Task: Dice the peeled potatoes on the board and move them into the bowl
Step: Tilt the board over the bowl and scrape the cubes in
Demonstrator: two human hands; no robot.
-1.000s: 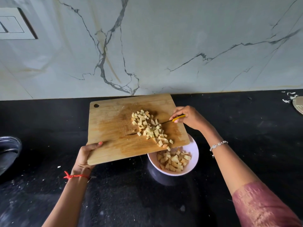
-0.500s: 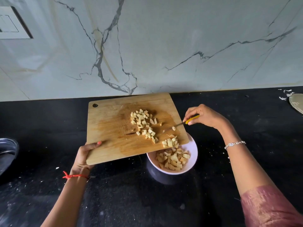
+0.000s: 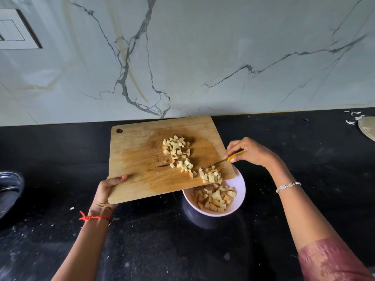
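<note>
L hand (image 3: 108, 191) grips board (image 3: 142, 159), R hand (image 3: 249, 152) grips knife (image 3: 225, 160); dice (image 3: 176, 152) approx half in bowl (image 3: 240, 191), rest left.

Black counter (image 3: 304, 142); marble wall (image 3: 223, 47); steel vessel (image 3: 10, 189) far left; switch plate (image 3: 14, 29) above.

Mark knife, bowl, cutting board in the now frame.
knife (image 3: 237, 155): head view, on the yellow handle.
bowl (image 3: 239, 184): head view, on the bare inner wall, right side.
cutting board (image 3: 138, 159): head view, on bare wood in its left half.
</note>
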